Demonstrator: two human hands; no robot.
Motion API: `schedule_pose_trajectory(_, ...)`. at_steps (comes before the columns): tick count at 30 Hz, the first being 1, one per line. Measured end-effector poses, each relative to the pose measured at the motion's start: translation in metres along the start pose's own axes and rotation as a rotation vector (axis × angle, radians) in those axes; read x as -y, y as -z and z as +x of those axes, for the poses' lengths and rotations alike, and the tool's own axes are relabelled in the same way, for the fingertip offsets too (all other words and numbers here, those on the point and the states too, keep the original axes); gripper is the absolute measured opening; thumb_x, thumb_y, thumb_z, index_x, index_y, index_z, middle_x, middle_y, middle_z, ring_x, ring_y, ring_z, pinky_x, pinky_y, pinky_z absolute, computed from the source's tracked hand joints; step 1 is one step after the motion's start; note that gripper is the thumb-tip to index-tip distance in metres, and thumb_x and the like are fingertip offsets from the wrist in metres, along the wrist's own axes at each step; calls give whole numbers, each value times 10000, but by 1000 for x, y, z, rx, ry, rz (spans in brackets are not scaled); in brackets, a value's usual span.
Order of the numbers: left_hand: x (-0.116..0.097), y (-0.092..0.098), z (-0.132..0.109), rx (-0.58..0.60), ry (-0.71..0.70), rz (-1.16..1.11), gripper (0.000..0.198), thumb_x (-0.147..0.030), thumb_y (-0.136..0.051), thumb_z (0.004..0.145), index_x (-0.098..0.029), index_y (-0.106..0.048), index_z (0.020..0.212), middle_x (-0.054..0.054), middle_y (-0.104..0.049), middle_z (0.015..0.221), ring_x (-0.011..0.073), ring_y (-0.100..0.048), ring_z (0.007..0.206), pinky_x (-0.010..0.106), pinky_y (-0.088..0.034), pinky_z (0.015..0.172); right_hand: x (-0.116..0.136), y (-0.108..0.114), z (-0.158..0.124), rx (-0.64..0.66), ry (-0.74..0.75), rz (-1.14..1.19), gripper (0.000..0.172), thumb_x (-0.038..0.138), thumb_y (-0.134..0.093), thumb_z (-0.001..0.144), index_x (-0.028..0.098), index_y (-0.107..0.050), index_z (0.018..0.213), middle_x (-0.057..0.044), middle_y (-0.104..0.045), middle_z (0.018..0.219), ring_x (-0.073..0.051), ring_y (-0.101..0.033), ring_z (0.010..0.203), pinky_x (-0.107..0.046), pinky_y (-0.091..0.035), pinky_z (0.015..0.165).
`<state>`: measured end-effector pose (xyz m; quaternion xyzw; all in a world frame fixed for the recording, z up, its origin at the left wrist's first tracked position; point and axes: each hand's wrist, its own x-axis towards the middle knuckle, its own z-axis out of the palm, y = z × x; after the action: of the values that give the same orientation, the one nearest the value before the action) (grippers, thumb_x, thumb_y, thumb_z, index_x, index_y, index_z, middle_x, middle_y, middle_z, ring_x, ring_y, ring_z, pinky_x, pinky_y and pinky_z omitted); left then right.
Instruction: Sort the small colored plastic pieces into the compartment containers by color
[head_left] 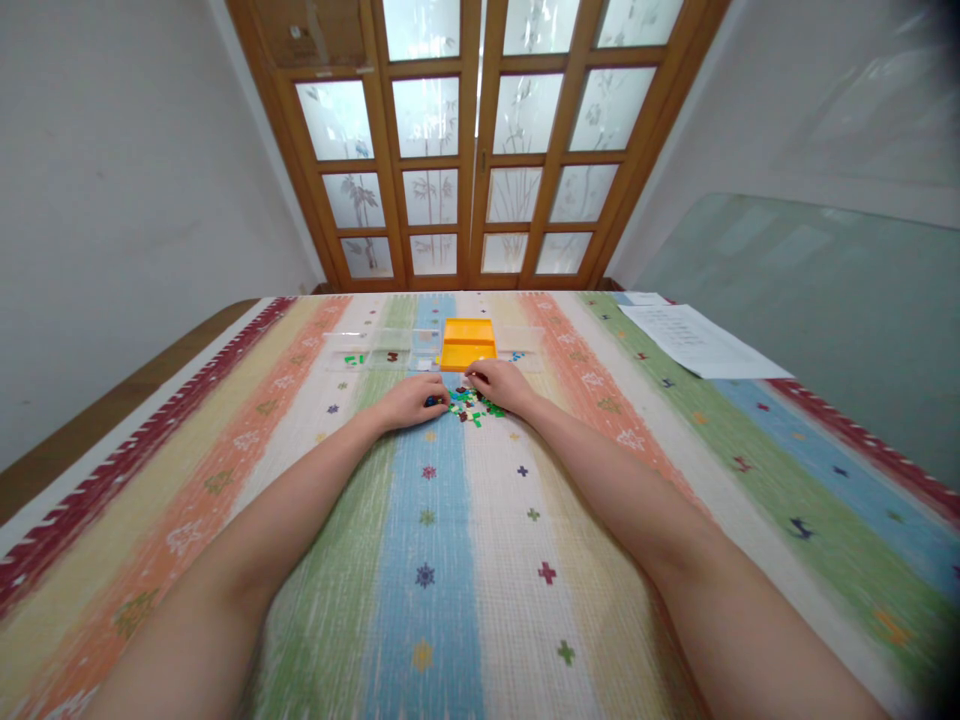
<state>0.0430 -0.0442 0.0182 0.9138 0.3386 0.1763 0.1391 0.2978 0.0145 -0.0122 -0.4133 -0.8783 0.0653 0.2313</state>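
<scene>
A pale wall (135, 150) is flanking paned doors (427, 115) beyond a striped tablecloth (424, 620). The left hand (415, 403) is resting part-curled beside small, heaped green, brown and pale pieces (466, 407); the right hand (499, 384) is resting opposite, likewise part-curled; what either is gripping cannot be told.

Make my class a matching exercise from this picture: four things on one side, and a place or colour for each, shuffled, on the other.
Things
1. Two-part case
2. Paper sheet
3. Heap of loose pieces
4. Glazed doors

Places and colours
A. Beyond the far edge of the table
B. Mixed colours, including green
C. Yellow
D. Toward the table's right side

Pairs: 1-C, 2-D, 3-B, 4-A
</scene>
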Motion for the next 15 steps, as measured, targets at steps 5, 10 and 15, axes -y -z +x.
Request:
schedule_pose_trajectory(5, 2, -4, 0, -35, 24, -14, 178, -309, -584, 975, -226, -742, 960, 67, -669, 985, 222, -624, 967, 344, -477, 888, 0, 0, 0, 8, -9, 3, 234, 267, -559, 1006, 221, -774, 1083, -76, -785, 1068, -211, -693, 979, -280, -444, 837)
schedule_pose_trajectory(10, 2, -4, -1, -30, 29, 2, 159, -329, -615, 957, -231, -740, 978, 59, -673, 972, 224, -627, 961, 345, -480, 887, 1, -1, 1, 9, -11, -3, 237, 265, -558, 1006, 223, -778, 1083, -75, -785, 1067, -216, -695, 978, -283, -447, 838)
schedule_pose_trajectory(15, 2, -3, -1, -18, 4, 24, 150, -306, -620, 948, -235, -743, 995, 61, -673, 998, 228, -627, 980, 344, -478, 894, 1, -1, 1, 5, -1, -6, 244, 278, -552, 1011, 226, -777, 1090, -72, -786, 1063, -215, -696, 972, -284, -449, 829)
